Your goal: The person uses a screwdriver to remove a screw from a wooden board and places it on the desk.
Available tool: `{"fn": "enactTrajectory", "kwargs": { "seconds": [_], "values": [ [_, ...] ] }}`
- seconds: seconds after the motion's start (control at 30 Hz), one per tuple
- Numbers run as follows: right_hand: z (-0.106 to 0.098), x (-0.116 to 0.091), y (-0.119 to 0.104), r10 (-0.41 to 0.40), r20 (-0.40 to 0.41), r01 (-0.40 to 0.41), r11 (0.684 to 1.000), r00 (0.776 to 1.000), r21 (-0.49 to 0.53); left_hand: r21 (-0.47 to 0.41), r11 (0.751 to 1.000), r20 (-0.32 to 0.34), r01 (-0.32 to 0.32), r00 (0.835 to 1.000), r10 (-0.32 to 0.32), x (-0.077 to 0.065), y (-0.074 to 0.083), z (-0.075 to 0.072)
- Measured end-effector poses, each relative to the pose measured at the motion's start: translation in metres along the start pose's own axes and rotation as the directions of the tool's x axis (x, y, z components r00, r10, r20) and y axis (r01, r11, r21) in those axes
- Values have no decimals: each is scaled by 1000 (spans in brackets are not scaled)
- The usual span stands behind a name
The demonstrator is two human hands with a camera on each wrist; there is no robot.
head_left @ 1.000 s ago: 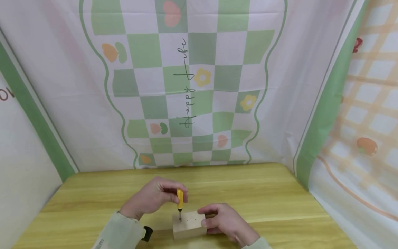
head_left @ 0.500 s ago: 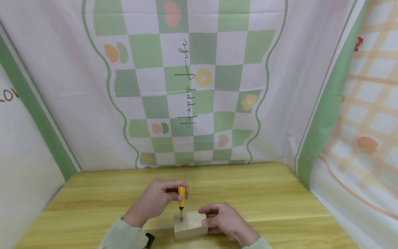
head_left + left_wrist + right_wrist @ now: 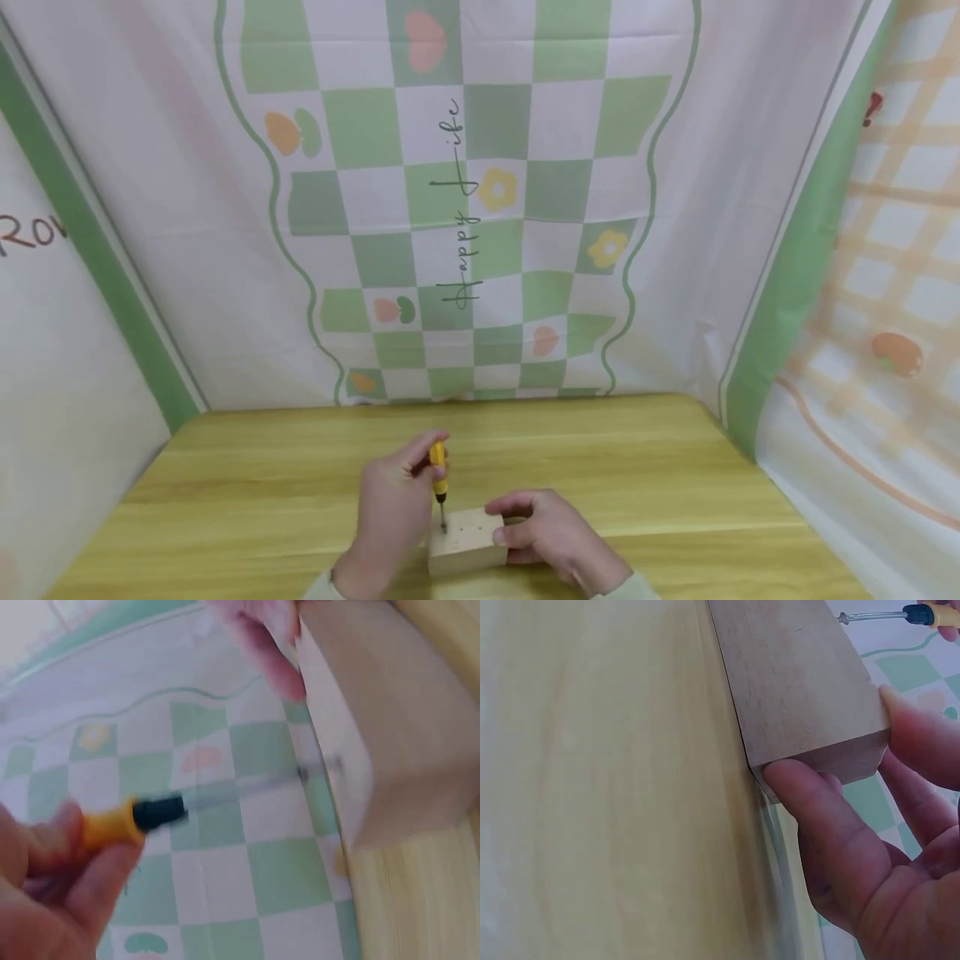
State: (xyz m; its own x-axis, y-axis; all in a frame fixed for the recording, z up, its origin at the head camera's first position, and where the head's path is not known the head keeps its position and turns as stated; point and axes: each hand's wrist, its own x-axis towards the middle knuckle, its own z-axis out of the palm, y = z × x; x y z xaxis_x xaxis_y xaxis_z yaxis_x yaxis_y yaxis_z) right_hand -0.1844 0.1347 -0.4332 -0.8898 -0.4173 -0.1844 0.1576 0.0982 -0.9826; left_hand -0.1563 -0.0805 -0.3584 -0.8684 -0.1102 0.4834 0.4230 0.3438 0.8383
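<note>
My left hand (image 3: 397,504) pinches the yellow handle of a screwdriver (image 3: 439,475) between thumb and fingers. The screwdriver stands nearly upright, its tip at a small screw (image 3: 443,527) near the left end of a pale wooden block (image 3: 468,546). In the left wrist view the black collar and thin shaft of the screwdriver (image 3: 161,813) point at the screw standing out of the block (image 3: 337,765). My right hand (image 3: 551,533) grips the block's right end, fingers spread around its corners, as the right wrist view also shows. Two small dark holes show in the block's top.
The block lies on a wood-grain table (image 3: 600,450) near its front. Behind the table hangs a green and white checked cloth (image 3: 495,250). Another cloth with orange checks (image 3: 900,250) hangs on the right, and a white panel with lettering (image 3: 67,333) stands on the left.
My left hand has turned around the screwdriver, its wrist swinging down and right so its back now shows. The screwdriver tip stays at the screw; my right hand keeps its grip on the block.
</note>
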Motion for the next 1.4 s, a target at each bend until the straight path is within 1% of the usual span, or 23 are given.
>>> {"fn": "enactTrajectory", "kwargs": {
  "seconds": [0.1, 0.17, 0.2, 0.23, 0.3, 0.37, 0.4, 0.47, 0.5, 0.57, 0.7, 0.77, 0.83, 0.87, 0.93, 0.97, 1.0, 1.03, 1.1, 1.2, 1.27, 1.33, 1.4],
  "values": [
    [-1, 0, 0, 8, -4, -8, 1000, 1000, -7, 86, 994, -97, -68, 992, 76, -5, 0, 7],
    [-1, 0, 0, 13, -6, -13, 1000, 1000, -14, 113, 989, -112, -100, 987, 112, -8, -1, 8],
    [-1, 0, 0, 14, -8, -14, 1000, 1000, -15, 118, 987, -100, -105, 988, 117, -9, -2, 7],
    [-1, 0, 0, 13, -9, -13, 1000, 1000, -17, 111, 987, -73, -113, 990, 122, -8, -3, 5],
    [-1, 1, 1, 7, -10, -7, 1000, 1000, -18, 75, 990, 21, -123, 992, 122, -7, -5, -1],
    [-1, 1, 3, 1, -9, -1, 1000, 1000, -15, 11, 992, 143, -127, 982, 124, -4, -9, -9],
    [0, 0, 3, -2, -7, 2, 1000, 1000, -13, -15, 992, 208, -122, 970, 123, -2, -11, -13],
    [-1, -1, 5, -1, -6, 1, 1000, 1000, -11, -89, 991, 322, -105, 938, 128, 0, -15, -20],
    [-1, -1, 6, 1, -4, -1, 1000, 1000, -10, -135, 987, 373, -90, 918, 135, 2, -18, -23],
    [-2, -3, 6, 10, -1, -10, 1000, 1000, -9, -204, 979, 468, -25, 876, 120, 6, -21, -28],
    [-2, -3, 5, 21, 0, -21, 1000, 1000, -1, -282, 956, 604, 82, 789, 111, 20, -25, -36],
    [-2, -1, 5, 19, 1, -19, 1000, 1000, 1, -291, 951, 647, 107, 754, 114, 27, -26, -40],
    [-2, 0, 4, 16, 2, -16, 1000, 1000, -1, -308, 946, 674, 104, 726, 140, 33, -27, -42],
    [-2, 1, 4, 15, 2, -15, 1000, 1000, -4, -310, 945, 681, 101, 717, 147, 35, -27, -43],
    [-2, 2, 4, 16, 3, -16, 1000, 1000, -6, -297, 951, 686, 80, 711, 154, 36, -27, -44],
    [-2, 2, 4, 17, 3, -17, 1000, 1000, -5, -285, 956, 681, 64, 716, 155, 35, -27, -44],
    [-1, 2, 4, 18, 4, -18, 1000, 1000, -4, -268, 962, 668, 42, 728, 155, 33, -26, -43],
    [-1, 3, 5, 18, 5, -18, 1000, 1000, -3, -247, 969, 648, 17, 746, 152, 31, -25, -42],
    [-1, 3, 5, 13, 8, -13, 1000, 1000, 2, -191, 981, 588, -34, 796, 142, 25, -23, -38],
    [0, 3, 5, 0, 10, 0, 1000, 1000, 17, -128, 987, 452, -99, 880, 146, 15, -19, -28],
    [-1, 3, 6, -10, 9, 9, 1000, 1000, 23, -98, 987, 353, -124, 923, 151, 9, -16, -21],
    [-1, 3, 6, -15, 8, 15, 999, 1000, 28, -85, 988, 261, -132, 954, 150, 5, -13, -14],
    [-2, 2, 6, -16, 6, 16, 1000, 1000, 26, -54, 990, 181, -134, 973, 142, 1, -11, -7]
  ]
}}
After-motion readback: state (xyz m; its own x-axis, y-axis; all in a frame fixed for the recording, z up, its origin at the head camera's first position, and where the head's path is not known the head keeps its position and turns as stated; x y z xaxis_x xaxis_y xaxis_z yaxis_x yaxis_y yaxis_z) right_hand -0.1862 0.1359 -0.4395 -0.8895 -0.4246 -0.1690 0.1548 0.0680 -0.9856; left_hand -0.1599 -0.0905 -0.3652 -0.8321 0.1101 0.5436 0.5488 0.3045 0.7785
